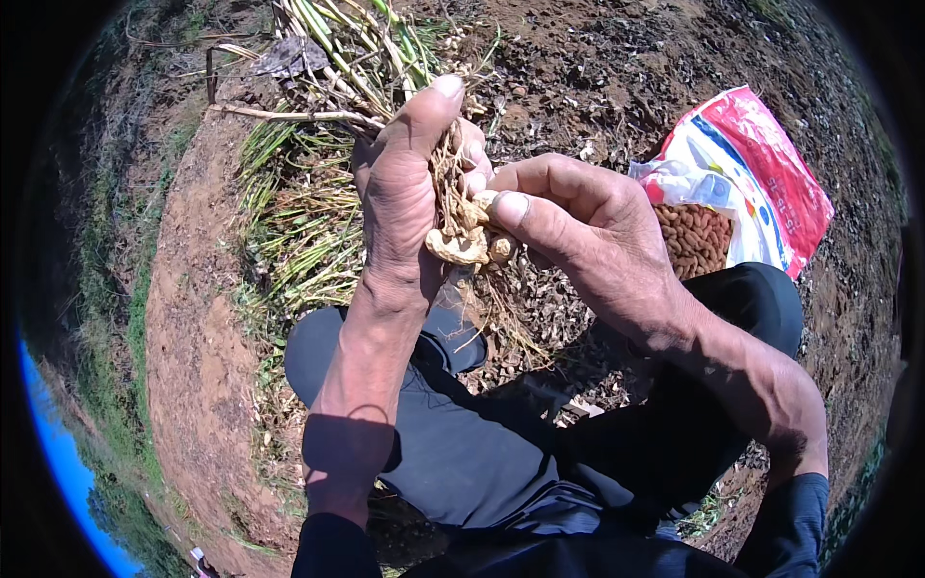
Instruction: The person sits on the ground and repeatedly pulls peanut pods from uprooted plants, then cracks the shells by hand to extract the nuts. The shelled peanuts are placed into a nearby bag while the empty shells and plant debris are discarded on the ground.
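Gripped in my left hand [405, 188] is a bunch of uprooted peanut plants, their green and yellow stems [354, 58] rising past the thumb toward the top of the view. Below the fist hang thin roots with a cluster of pale tan peanut pods [462, 246]. My right hand [578, 224] meets this cluster from the right, its thumb and forefinger closed on a peanut pod [483, 199]. The remaining fingers of that hand curl behind and are partly hidden.
An open red and white plastic sack [766, 180] holding many peanuts [690, 238] lies to the right, beside my knee. More peanut stalks [311, 217] are piled on the left. Dry leaf litter covers the dark soil [578, 50]; a bare dirt strip [195, 347] runs along the left.
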Demonstrator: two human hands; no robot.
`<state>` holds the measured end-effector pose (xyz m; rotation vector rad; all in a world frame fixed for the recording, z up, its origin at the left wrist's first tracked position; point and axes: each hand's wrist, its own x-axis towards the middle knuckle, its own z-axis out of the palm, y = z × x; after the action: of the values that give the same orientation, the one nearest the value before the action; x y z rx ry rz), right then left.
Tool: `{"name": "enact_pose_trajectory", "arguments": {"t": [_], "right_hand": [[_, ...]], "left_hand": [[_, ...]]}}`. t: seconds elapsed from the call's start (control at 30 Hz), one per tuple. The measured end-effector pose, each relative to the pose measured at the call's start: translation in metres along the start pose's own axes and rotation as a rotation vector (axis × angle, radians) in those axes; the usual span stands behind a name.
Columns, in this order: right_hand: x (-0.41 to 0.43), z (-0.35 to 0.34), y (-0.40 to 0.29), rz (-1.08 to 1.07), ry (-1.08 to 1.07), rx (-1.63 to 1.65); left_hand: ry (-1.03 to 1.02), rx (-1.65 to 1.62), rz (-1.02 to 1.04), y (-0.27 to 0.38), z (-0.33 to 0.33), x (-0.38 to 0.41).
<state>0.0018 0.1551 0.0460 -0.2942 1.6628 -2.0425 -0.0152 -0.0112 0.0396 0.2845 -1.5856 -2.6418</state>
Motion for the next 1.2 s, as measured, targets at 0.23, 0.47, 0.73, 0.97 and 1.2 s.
{"name": "enact_pose_trajectory", "arguments": {"t": [0.23, 0.47, 0.73, 0.97, 1.2], "right_hand": [[0.005, -0.007, 0.002, 0.079, -0.038, -0.058], [0.003, -0.01, -0.007, 0.045, 0.022, -0.105], [0.0, -0.018, 0.008, -0.348, 0.067, -0.52], [0.007, -0.023, 0.011, -0.764, 0.128, -0.99], [0.004, -0.032, 0.012, -0.549, 0.209, -0.861]], "left_hand": [[0.178, 0.157, 0.095, -0.006, 0.006, -0.006], [0.162, 0.182, -0.1, -0.003, 0.005, -0.006], [0.027, -0.215, -0.302, 0.005, 0.009, -0.014], [-0.102, -0.334, -0.381, 0.0, 0.002, -0.01], [-0.138, -0.39, -0.351, 0.007, -0.013, -0.013]]}}
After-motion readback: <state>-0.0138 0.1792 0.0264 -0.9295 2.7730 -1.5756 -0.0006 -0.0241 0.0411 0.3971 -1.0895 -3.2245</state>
